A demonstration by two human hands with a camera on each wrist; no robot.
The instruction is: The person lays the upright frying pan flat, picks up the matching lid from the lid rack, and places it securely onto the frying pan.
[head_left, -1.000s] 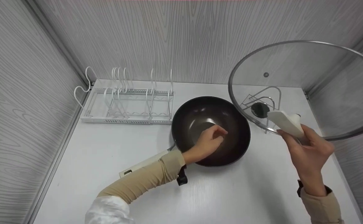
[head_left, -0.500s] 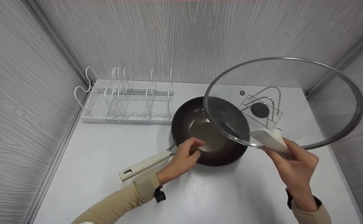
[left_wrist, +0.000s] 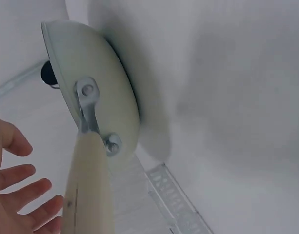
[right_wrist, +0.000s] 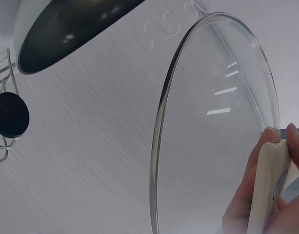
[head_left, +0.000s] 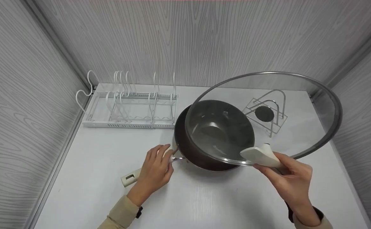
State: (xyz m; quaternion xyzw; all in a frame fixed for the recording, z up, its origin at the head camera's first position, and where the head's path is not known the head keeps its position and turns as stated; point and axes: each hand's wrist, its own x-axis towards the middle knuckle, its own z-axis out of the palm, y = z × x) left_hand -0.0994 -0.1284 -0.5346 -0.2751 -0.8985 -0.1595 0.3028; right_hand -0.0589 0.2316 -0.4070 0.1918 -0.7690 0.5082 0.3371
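A dark-lined frying pan [head_left: 183, 140] rests on the white table, its cream handle [head_left: 131, 178] pointing toward the near left. Over that handle my left hand [head_left: 155, 168] hovers with loosely bent fingers. From the left wrist view, the fingers are spread beside the handle [left_wrist: 88, 190] without wrapping it. My right hand [head_left: 292, 181] grips the cream knob [head_left: 260, 156] of a large glass lid [head_left: 293, 98]. The lid is held tilted in the air, overlapping the pan's right part in the head view. The right wrist view shows thumb and fingers pinching the knob [right_wrist: 271, 175].
To the left of the pan is a white wire rack [head_left: 118, 125] with upright loops. A small metal wire stand [head_left: 276, 128] with a dark round disc [head_left: 264, 114] stands at the right, behind the lid's glass. Grey wood-grain panels [head_left: 185, 41] enclose the table.
My left hand has moved from over the pan's bowl, left and toward me, to its handle. The right hand has brought the lid left and lower, toward the pan.
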